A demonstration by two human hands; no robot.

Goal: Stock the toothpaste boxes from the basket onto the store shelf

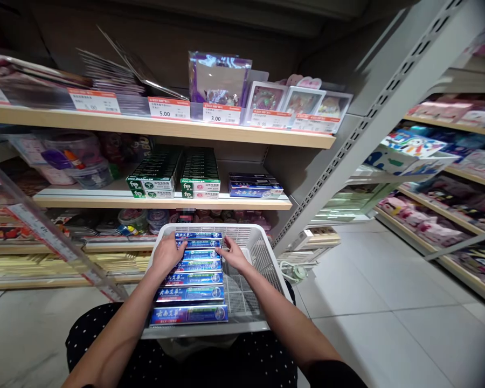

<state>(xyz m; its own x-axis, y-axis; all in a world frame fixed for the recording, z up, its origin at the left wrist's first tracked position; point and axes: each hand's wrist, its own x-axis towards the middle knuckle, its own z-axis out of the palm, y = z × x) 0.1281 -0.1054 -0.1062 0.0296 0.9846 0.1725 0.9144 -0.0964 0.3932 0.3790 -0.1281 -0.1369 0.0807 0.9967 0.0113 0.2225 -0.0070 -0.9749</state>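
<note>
A white perforated plastic basket [277, 269] sits at my lap. Along its left side runs a row of blue toothpaste boxes [192, 293], several deep, printed with white and red lettering. My left hand [168, 256] curls around the left ends of boxes near the far end of the row, its thumb on top. At the right ends of those boxes is my right hand [235, 255], with thumb and fingers closed against them. The fingertips are partly hidden, and how many boxes they grip is unclear. Bare basket floor shows to the right of the row.
On the middle shelf [210, 203] stand stacks of green toothpaste boxes [153, 183] and a short stack of blue boxes [256, 189]. Price tags line the upper shelf [186, 126]. A slotted metal upright [372, 118] rises at the right, beside tiled floor [355, 291].
</note>
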